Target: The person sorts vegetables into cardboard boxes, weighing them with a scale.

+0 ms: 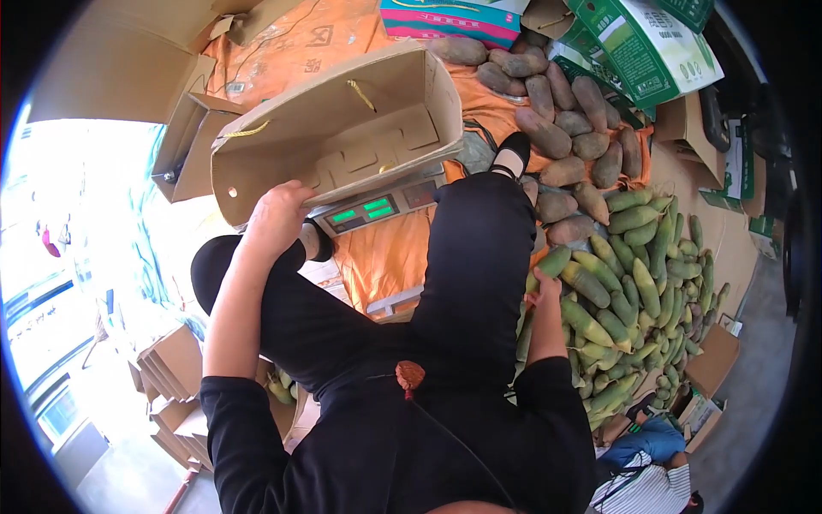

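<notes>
My left hand (pixel 278 216) is closed over the near rim of an open cardboard box (pixel 342 120), its fingertips inside. The box has yellow rope handles and nothing inside but its folded bottom flaps. It rests on a weighing scale (pixel 364 212) with lit green digits. Beside my right knee, my right hand (pixel 543 295) is closed on a green radish (pixel 553 260) at the edge of a large heap of green radishes (pixel 646 283). Part of that hand's grip is hidden by my leg.
Dark reddish tubers (pixel 565 120) lie beyond my right foot on orange sheeting (pixel 300 47). Green printed cartons (pixel 646 51) stand at the top right. Folded cardboard (pixel 175 368) is at lower left. Another person (pixel 646 480) in a striped top is at lower right.
</notes>
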The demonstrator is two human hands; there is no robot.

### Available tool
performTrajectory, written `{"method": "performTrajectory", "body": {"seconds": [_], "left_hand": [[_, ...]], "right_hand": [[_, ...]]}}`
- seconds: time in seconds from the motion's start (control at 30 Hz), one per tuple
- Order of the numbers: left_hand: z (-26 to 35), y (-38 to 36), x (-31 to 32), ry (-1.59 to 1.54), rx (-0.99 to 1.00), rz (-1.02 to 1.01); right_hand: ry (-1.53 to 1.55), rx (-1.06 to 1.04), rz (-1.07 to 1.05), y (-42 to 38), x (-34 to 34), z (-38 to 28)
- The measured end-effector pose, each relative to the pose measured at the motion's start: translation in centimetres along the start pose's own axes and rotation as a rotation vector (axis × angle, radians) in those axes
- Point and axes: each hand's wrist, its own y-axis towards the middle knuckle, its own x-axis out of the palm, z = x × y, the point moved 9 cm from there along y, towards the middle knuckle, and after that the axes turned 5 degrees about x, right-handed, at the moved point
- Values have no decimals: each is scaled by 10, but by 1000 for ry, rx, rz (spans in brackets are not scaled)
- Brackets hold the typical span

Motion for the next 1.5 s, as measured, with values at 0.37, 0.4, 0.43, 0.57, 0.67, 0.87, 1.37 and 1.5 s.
{"method": "performTrajectory", "body": {"seconds": [0.37,0.4,0.43,0.57,0.67,0.87,1.37,1.5], "left_hand": [[3,-5,0,-47,105,55],[2,-6,2,-50,104,58],[1,-5,4,-46,111,53],[2,-6,3,19,129,38],[0,-6,5,23,132,31],[-4,-8,8,35,118,36],[-9,-3,14,40,93,-43],[0,-6,7,48,169,61]], "right_hand": [[-392,-1057,-379,-219,41,-191],[-455,-1145,-369,-266,48,-213],[-459,-1219,-418,-305,56,-230],[-553,-1462,-664,-446,104,-265],[-860,-1722,-634,-525,153,-260],[-1462,-1878,-537,-575,284,-178],[-1785,-1683,-849,-495,419,-59],[-1299,-1771,-1130,-566,345,-124]]}}
